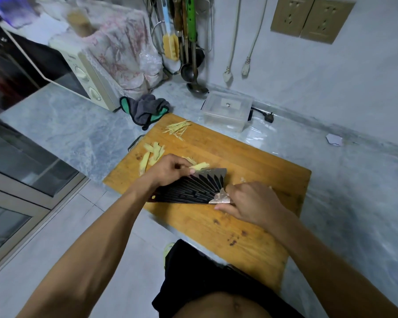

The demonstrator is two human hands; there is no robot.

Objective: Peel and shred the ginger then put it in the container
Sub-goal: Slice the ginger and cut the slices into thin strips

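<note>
On the wooden cutting board (251, 157) my left hand (170, 171) holds down a small stack of ginger slices (200, 166) with curled fingers. A dark cleaver (193, 187) with a ribbed blade stands edge-down against those fingers; my right hand (251, 203) grips its handle, which the hand hides. More ginger slices (153, 152) lie near the board's left edge. A pile of ginger shreds (178, 129) sits at the board's far corner. Beyond the board stands a clear plastic container (226, 111) with its lid on.
A grey-green cloth (145, 109) lies by the board's far left corner, next to a cream microwave (87, 81). Ladles and utensils (189, 56) hang at the back wall. A black plug (269, 117) lies behind the container. The counter edge (97, 180) drops to the floor at left.
</note>
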